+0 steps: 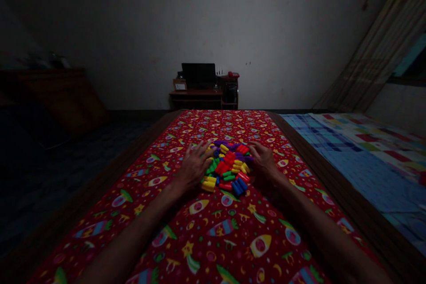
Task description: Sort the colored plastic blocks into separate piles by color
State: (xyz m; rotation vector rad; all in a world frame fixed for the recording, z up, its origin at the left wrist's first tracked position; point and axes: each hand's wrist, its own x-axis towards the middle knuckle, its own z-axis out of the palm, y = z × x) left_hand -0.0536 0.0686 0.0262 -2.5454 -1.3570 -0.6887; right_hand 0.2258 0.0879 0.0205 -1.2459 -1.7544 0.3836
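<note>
A heap of small plastic toy blocks (229,159) in red, yellow, green, blue and purple lies on a red cloth (203,230) printed with rockets and stars. My left hand (194,165) rests against the heap's left side, its fingers spread over the nearest green and yellow pieces. At the opposite side, my right hand (264,159) curves with bent fingers beside the red and purple pieces. No block shows lifted in either hand. Blue ribbed pieces (238,186) sit at the heap's near edge, and yellow ones (208,184) are close to my left wrist.
Dark wooden borders (299,146) flank the cloth. To the right is a bed surface with a blue checked cover (346,168). A low desk with a black monitor (199,75) stands at the far wall. A wooden cabinet (56,97) is at the left. The room is dim.
</note>
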